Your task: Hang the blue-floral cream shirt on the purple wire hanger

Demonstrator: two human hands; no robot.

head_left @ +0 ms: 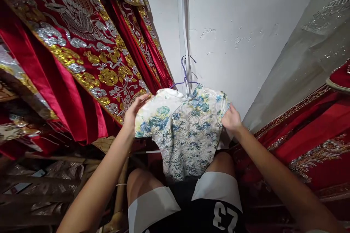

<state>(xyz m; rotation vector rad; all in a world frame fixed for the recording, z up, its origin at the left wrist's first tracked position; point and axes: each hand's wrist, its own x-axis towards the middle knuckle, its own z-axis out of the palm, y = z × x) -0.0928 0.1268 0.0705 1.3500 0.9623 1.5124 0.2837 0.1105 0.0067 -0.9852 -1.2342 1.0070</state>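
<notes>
A white short-sleeved blouse [191,127] with blue, green and yellow flowers hangs in front of me on a purple wire hanger [185,76]. My left hand [133,111] holds the sleeve at the left, its fingers reaching along the top edge and the thumb hidden by the cloth. At the other sleeve's hem, my right hand [232,118] pinches the fabric between closed fingers. Between the two hands the blouse is spread wide, its gathered lower part hanging down over my knees.
Red cloth with gold and silver embroidery [106,76] hangs close on the left. More red beaded fabric [314,127] is at the right, below clear plastic sheeting [308,51]. A white strap [186,14] runs down the white wall [232,11]. Bamboo poles [120,189] stand low left.
</notes>
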